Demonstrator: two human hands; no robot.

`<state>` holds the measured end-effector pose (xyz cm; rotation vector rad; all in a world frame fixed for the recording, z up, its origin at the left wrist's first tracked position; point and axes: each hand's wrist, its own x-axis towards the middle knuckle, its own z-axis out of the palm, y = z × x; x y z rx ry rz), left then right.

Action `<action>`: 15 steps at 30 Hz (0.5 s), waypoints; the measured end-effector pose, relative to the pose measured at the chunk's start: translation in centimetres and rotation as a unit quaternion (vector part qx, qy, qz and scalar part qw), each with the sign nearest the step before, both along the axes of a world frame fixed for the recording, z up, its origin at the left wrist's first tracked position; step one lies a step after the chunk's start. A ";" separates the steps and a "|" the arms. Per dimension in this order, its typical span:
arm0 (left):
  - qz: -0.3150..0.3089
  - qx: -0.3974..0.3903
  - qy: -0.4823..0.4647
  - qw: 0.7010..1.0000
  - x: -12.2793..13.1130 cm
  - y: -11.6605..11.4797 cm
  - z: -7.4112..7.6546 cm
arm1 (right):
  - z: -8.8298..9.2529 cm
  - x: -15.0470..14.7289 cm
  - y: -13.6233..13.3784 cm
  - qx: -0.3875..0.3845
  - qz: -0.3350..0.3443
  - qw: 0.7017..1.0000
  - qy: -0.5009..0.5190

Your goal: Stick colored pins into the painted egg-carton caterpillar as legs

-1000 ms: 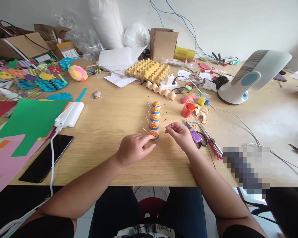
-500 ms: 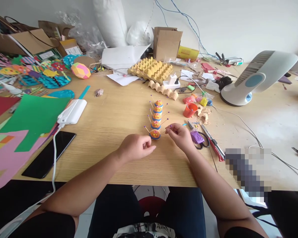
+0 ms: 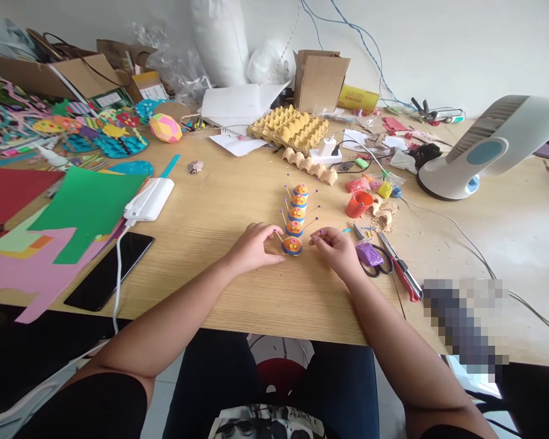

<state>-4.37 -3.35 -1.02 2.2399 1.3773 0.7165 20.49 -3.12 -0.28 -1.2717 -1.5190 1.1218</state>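
A row of orange-and-blue figures with faces, an egg-carton caterpillar (image 3: 295, 228), stands on the desk before me. Thin sticks with purple ball tips rise in pairs from its segments; the front segment shows one only on its left. My left hand (image 3: 257, 247) is beside that front segment, thumb and fingers apart, fingertips close to its left stick. Whether they touch it I cannot tell. On the other side, my right hand (image 3: 336, 249) pinches a small stick with a purple tip (image 3: 320, 233), its end near the segment's right side. The fingers partly hide this stick.
Right of my hand lie purple clay (image 3: 369, 252), scissors (image 3: 384, 263) and a utility knife (image 3: 405, 272). Behind are a red cup (image 3: 358, 204), egg trays (image 3: 290, 126) and a fan (image 3: 466, 152). Leftward are a power bank (image 3: 150, 199), a phone (image 3: 112, 268) and coloured paper (image 3: 86, 195).
My left hand has opened and moved up to the front segment's left side. My right hand still pinches the stick near the segment. The whole view has shifted slightly.
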 end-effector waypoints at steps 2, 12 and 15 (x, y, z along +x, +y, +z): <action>-0.008 0.011 -0.014 1.000 0.2 0.0 -0.1 | 0.0 -0.1 0.0 -0.002 0.004 1.000 0.000; -0.024 0.046 -0.031 0.998 1.2 0.2 -0.5 | 0.2 -0.7 -0.3 -0.011 0.020 1.000 -0.007; -0.021 0.044 -0.031 0.998 1.3 0.2 -0.6 | 0.2 -0.7 -0.3 -0.011 0.020 1.000 -0.009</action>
